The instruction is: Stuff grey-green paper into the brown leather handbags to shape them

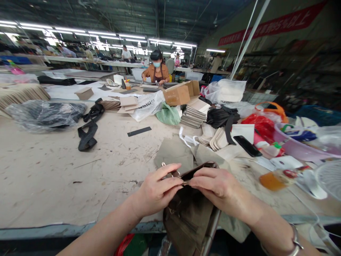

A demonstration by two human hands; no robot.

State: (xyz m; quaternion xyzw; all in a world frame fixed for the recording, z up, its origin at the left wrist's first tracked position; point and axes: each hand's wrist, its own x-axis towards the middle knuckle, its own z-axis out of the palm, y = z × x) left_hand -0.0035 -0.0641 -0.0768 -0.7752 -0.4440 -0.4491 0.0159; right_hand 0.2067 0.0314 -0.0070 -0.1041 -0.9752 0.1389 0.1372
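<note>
A dark brown bag (190,217) hangs over the table's near edge, its opening facing up between my hands. My left hand (161,186) pinches the bag's rim from the left, close to a small metal fitting (163,164). From the right, my right hand (215,185) grips the same rim, its fingertips almost meeting those of the left. The dark inside of the bag shows just beyond my fingers. Grey-green sheet pieces (174,154) lie flat behind the bag. What the fingertips press together is partly hidden.
A black strip (139,131) and black straps (89,135) lie on the table (53,170). Stacked panels (195,113), a cardboard box (177,95), a phone (247,145) and a bottle of orange liquid (277,179) crowd the right side. A co-worker (156,71) sits across.
</note>
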